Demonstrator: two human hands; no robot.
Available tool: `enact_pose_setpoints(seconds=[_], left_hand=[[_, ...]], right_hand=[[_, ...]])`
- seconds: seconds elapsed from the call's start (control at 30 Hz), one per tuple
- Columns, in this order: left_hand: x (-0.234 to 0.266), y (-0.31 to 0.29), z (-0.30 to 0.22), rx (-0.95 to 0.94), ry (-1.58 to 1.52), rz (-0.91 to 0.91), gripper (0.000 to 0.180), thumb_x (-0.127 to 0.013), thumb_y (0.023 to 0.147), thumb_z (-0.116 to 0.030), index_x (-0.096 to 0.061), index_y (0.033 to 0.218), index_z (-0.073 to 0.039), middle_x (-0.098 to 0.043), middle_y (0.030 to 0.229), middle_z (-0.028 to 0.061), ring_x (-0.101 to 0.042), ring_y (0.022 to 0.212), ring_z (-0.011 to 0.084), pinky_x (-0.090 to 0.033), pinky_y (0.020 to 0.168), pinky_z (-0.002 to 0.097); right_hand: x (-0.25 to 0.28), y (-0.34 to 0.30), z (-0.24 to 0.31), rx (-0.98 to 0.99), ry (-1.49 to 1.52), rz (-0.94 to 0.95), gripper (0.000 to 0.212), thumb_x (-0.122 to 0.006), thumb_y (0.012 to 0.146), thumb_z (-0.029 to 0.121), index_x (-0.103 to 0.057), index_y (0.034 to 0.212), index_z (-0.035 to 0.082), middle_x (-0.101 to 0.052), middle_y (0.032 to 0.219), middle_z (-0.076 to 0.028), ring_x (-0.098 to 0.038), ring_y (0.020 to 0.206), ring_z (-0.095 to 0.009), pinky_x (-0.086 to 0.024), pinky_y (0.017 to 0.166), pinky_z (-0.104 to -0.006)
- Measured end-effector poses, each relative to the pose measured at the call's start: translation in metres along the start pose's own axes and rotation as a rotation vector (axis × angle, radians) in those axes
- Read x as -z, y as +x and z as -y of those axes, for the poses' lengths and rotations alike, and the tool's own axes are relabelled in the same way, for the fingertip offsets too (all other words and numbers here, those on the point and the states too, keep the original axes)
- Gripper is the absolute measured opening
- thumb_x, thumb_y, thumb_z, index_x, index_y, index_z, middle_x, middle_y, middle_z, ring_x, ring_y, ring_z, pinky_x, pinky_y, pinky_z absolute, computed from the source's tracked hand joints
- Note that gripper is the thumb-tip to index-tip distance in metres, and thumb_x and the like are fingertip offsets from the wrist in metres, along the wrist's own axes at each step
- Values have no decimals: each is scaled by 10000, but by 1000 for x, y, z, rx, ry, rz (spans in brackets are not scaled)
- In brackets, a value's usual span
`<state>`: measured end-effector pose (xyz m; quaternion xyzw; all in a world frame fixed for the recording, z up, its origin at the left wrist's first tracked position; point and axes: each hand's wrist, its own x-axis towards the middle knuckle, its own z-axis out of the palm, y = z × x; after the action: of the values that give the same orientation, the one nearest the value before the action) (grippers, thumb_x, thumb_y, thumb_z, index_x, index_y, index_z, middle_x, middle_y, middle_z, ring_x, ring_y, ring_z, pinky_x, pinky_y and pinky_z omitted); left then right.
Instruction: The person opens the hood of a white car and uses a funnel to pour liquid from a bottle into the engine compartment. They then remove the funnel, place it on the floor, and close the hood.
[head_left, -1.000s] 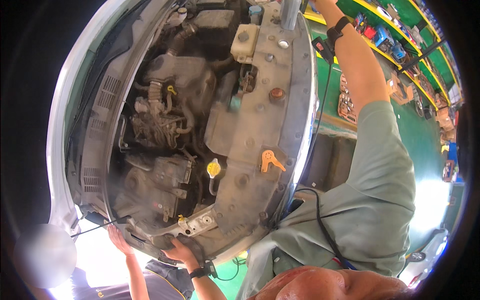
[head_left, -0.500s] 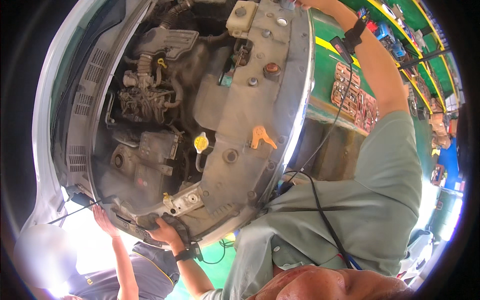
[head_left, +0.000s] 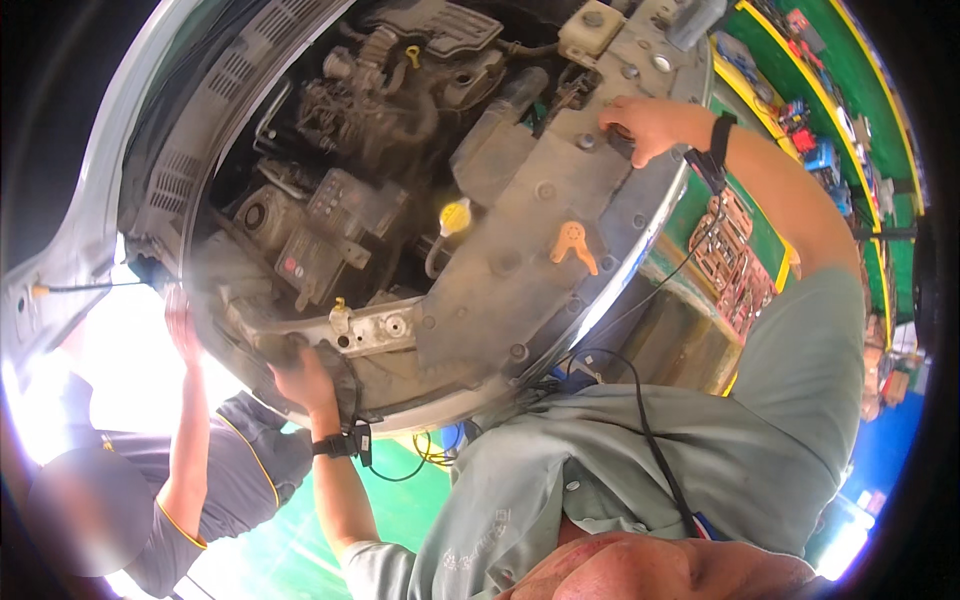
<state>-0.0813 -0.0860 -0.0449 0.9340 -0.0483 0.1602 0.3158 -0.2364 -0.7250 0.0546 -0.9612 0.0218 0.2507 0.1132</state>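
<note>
In front of me the engine bay of a car lies uncovered, with a dusty grey panel along its front. My right hand reaches over this panel, thumb and fingers around a small dark brown cap, which they partly hide. At the near left corner my left hand is curled against a dark rounded part beside the metal bracket; blur veils its fingertips. An orange two-legged clip lies on the panel. Farther in stands a yellow cap.
At left another person's hand touches the car's edge near the hinge. A red tool case full of tools lies beyond the bumper, before green shelves with yellow edges. Black cables run across my shirt and from my wrists.
My right hand has come back from the far end of the panel onto the brown cap. My left hand stays at the near corner. The view has shifted, moving the engine bay up and rightward.
</note>
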Motion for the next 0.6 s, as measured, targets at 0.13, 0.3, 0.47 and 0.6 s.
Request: enact_pose_setpoints(seconds=[0.13, 0.3, 0.47, 0.6], left_hand=[[-2, -2, 9, -27, -13, -6, 574, -689, 812, -233, -571, 1331, -18, -713, 1141, 180, -685, 1039, 364, -516, 922, 430], [4, -3, -5, 17, -16, 5, 563, -680, 812, -204, -567, 1333, -23, -714, 1131, 162, -685, 1029, 340, -515, 917, 422], [5, -2, -4, -1, -7, 7, 543, -667, 817, -190, -568, 1326, -28, -711, 1110, 172, -686, 1012, 347, -518, 892, 429], [2, 2, -1, -25, -21, 23, 538, -666, 814, -164, -565, 1325, -30, -709, 1104, 177, -687, 1001, 351, -521, 879, 422]], right_hand=[[-4, 5, -10, 71, 26, -9, 623, -820, 614, 154, -574, 1177, 47, -649, 947, -168, -630, 862, -374, -503, 742, -480], [44, 17, 21, -131, 230, -204, 532, -804, 710, 176, -554, 1167, 67, -642, 895, -110, -642, 865, -272, -508, 776, -384], [83, 121, 31, -76, 547, -728, 792, -831, 770, 532, -569, 1254, -37, -660, 955, -113, -655, 845, -189, -518, 711, -325], [47, 238, 24, -151, 361, -1033, 842, -807, 770, 570, -570, 1334, -8, -706, 1048, -176, -692, 900, -245, -551, 754, -362]])
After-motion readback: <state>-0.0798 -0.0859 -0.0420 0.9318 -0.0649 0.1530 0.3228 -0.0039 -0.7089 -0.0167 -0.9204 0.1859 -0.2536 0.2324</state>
